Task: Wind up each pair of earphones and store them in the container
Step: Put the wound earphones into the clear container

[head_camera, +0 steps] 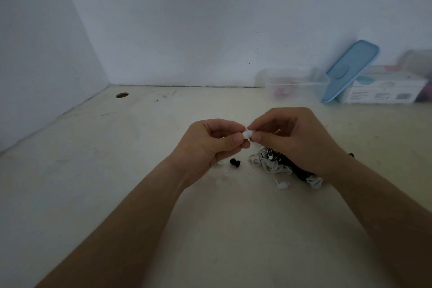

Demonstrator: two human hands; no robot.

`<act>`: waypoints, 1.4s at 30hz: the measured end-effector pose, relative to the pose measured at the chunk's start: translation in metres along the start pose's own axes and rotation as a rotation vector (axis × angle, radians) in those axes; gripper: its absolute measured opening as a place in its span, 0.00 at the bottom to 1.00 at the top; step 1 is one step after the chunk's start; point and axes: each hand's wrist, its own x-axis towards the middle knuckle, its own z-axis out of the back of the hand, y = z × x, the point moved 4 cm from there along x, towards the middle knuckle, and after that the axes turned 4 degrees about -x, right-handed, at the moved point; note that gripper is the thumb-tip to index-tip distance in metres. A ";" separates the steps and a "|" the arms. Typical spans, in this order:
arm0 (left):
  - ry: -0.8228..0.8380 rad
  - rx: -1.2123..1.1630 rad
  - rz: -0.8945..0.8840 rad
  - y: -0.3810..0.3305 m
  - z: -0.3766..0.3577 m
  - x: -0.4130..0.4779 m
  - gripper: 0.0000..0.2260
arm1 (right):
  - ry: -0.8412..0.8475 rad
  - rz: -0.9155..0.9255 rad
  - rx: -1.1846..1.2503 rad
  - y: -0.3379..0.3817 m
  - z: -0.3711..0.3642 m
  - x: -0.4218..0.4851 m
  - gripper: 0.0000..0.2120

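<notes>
Pale walls met in a corner behind a cream table (140, 170), dimly lit and scuffed. Both hands were raised just above it, brought together at the fingertips. The left hand (210, 145) pinched a small white bud (247, 134) between thumb and forefinger, and the right hand (292, 140) pinched the same piece from the other side, its other fingers curled. Holding it off the surface like that probably served to find one end of a cord, or to seat a loose tip, before any winding could start; which of the two I cannot tell.

Under the right hand lay the earphones (273, 163), white and black cords heaped in one tangle, partly hidden by the wrist. A second white bud trailed out of the heap toward the person, and a black tip (234, 162) sat loose beside the left hand, apart from the tangle.

Against the back wall to the right stood the clear container (268, 77), open, with its blue lid (350, 70) leaning on a white box (385, 92), evidently set off so coils could be dropped straight in. Something pink showed blurred inside. By my reading, most of the winding remained to be done.
</notes>
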 end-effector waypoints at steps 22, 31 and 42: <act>0.036 -0.024 -0.019 0.000 -0.001 -0.002 0.11 | -0.009 -0.013 -0.049 0.004 -0.001 -0.001 0.04; 0.043 0.134 -0.104 -0.005 -0.008 -0.006 0.12 | -0.088 -0.090 -0.211 0.000 0.009 -0.005 0.08; 0.099 0.928 -0.315 0.006 -0.016 -0.005 0.10 | 0.545 -0.223 -0.693 0.022 0.011 -0.026 0.07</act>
